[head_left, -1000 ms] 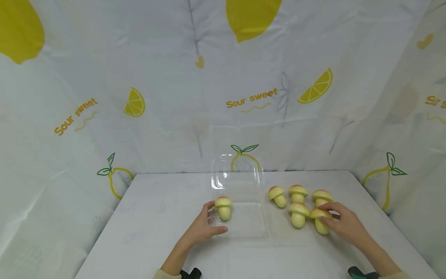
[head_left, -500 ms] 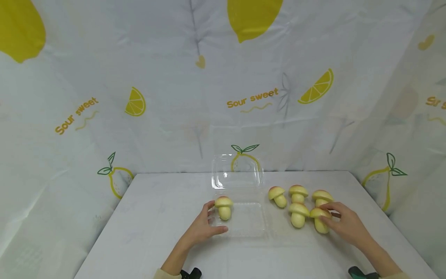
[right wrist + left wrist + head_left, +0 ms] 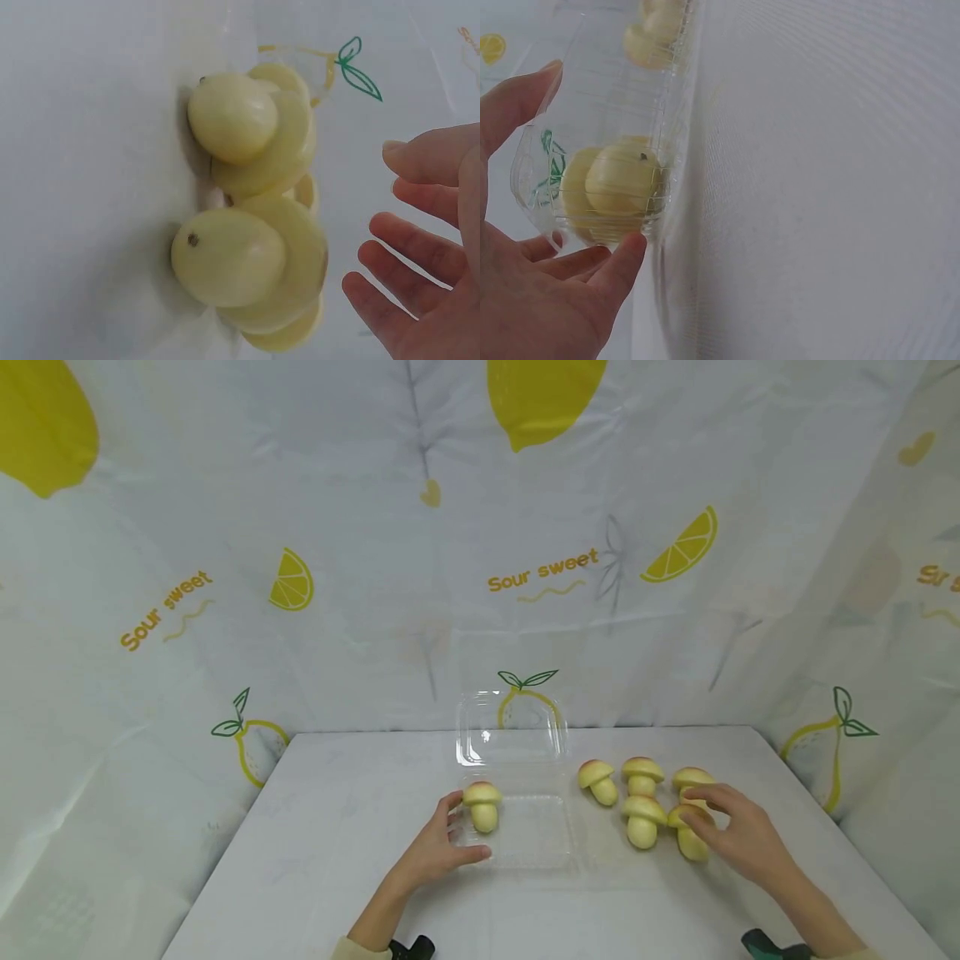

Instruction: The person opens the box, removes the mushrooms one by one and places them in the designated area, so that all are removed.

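My left hand (image 3: 435, 847) grips the left end of a clear plastic clamshell container (image 3: 532, 852), thumb at the near side and fingers round the left wall. Inside that end lies one pale yellow mushroom (image 3: 483, 808) with a reddish cap top; its round stem end shows through the wall in the left wrist view. My right hand (image 3: 738, 835) is held just above the near right mushroom (image 3: 692, 845), fingers spread and relaxed. In the right wrist view a gap separates the fingertips (image 3: 375, 225) from the nearest mushroom (image 3: 229, 257).
Several more mushrooms (image 3: 643, 822) sit grouped on the white table (image 3: 300, 860), right of the container. The container's lid (image 3: 510, 735) stands raised at the back. Behind the table hangs a white lemon-print cloth (image 3: 360, 652).
My right hand's fingers have come off the near right mushroom's cap and spread, rising slightly. That mushroom stays in nearly the same place. The left hand and container have not moved.
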Available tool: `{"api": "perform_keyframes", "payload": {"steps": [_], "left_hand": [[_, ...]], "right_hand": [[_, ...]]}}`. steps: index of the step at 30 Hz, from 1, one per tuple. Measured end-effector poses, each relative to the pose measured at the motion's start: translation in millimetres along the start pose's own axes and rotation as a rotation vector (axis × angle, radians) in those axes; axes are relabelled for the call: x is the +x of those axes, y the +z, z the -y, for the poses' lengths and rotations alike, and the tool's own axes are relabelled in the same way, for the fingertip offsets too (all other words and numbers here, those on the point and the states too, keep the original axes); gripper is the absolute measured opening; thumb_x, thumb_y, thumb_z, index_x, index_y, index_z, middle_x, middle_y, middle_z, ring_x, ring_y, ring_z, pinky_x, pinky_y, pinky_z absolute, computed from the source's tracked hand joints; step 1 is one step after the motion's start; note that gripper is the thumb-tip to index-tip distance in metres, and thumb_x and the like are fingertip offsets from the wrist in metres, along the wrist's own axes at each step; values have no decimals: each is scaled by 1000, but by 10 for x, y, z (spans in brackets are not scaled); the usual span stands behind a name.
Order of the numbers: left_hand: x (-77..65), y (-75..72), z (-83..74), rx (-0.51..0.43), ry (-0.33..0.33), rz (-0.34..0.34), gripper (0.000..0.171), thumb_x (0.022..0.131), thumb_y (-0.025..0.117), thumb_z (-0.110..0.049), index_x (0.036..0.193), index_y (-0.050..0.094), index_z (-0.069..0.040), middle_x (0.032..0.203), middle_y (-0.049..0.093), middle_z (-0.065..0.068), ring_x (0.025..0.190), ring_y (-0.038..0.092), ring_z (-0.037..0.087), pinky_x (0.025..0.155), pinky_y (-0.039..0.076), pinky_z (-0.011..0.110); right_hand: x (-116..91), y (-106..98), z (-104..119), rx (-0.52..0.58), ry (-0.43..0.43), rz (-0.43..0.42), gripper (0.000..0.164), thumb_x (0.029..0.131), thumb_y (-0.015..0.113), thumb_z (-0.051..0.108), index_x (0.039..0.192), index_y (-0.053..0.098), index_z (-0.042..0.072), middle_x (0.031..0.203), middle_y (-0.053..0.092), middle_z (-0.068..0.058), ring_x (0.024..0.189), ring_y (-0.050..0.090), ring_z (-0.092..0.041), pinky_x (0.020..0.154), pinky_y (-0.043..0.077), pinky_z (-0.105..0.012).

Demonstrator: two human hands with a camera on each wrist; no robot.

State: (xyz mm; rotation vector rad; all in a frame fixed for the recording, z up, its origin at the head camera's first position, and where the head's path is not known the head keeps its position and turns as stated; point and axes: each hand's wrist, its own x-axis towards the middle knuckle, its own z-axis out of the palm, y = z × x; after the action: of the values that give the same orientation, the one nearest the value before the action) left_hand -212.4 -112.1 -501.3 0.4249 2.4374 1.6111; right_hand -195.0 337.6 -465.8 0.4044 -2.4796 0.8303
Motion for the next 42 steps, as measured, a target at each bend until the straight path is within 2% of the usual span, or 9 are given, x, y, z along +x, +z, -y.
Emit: {"api": "perform_keyframes", "payload": {"steps": [4,6,12,19,25,29,36,42], "left_hand": [[5,-7,6,-2,-1,1,104,81,87,-30,156,21,1,154,31,36,136,40,56,110,40,60],[0,-8,-1,-5,1,1,104,82,87,-30,156,21,2,155,31,36,136,40,57,110,40,60],[-10,1,0,-30,0,-1,103,82,87,-24,156,20,2,155,30,35,136,40,57,110,40,61],[-15,12,5,-28,4,-8,104,81,87,-30,156,22,1,157,30,32,137,41,55,110,41,58],[-10,15,4,-29,1,-9,103,82,87,-29,156,22,2,157,30,32,136,40,56,110,40,59],[4,22,15,-23,-3,-10,103,82,87,-30,156,21,1,157,30,31,137,40,55,110,40,58],[13,37,37,-28,-14,-23,105,81,88,-30,156,22,1,158,30,30,137,40,54,110,41,58],[10,32,16,-21,-13,-24,103,81,87,-27,156,22,1,158,30,31,137,40,55,110,41,59]], "right_hand": [[31,32,152,63,-17,-8,26,82,83,3,106,74,4,107,71,-9,102,51,13,83,42,-2],[42,53,216,74,-29,-7,26,82,81,1,107,73,3,107,71,-10,102,51,13,84,44,-3],[75,125,377,94,-51,-4,24,83,81,2,105,74,5,104,71,-4,95,59,1,81,50,-13],[102,224,524,108,-60,14,23,83,82,3,105,74,6,105,72,-1,95,64,-14,78,56,-26],[170,336,657,142,-66,31,25,84,80,1,107,73,7,108,71,-1,100,63,-12,80,60,-36],[226,410,755,158,-53,45,24,85,79,1,108,74,4,110,71,-5,102,64,-20,82,60,-45],[310,525,912,206,-84,59,22,85,79,2,106,73,5,105,72,-7,98,67,-27,80,61,-42],[370,636,1057,250,-64,100,22,89,78,8,110,72,4,109,70,-5,99,68,-26,83,60,-43]]}}
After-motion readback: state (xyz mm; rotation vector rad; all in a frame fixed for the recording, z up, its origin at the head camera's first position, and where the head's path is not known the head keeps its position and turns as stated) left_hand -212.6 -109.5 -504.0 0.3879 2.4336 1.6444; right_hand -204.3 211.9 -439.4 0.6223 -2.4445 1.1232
